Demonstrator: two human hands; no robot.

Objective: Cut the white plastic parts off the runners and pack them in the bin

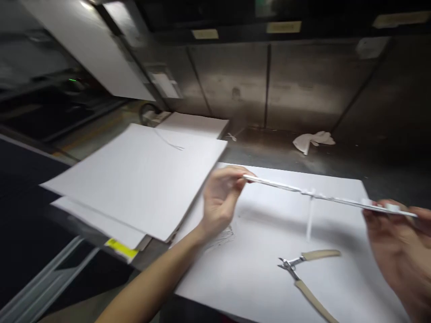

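A long, thin white plastic part (279, 185) is stretched between my two hands above a white sheet, seen nearly edge-on. My left hand (220, 197) pinches its left end between thumb and fingers. Around its right end my right hand (400, 237) is closed, partly cut off by the frame edge and slightly blurred. Small raised bits stand on the part near that end, and a narrow white stem (310, 217) hangs from its middle. Below it, a pair of nippers (291, 265) with beige handles lies spread on the white sheet (249, 269).
To the left, large white boards (141, 175) lie stacked, with a white strand (171, 144) on top. A yellow label (121, 247) marks the bench edge. A crumpled white glove or cloth (313, 141) rests on the metal surface, before a metal back panel (232, 80).
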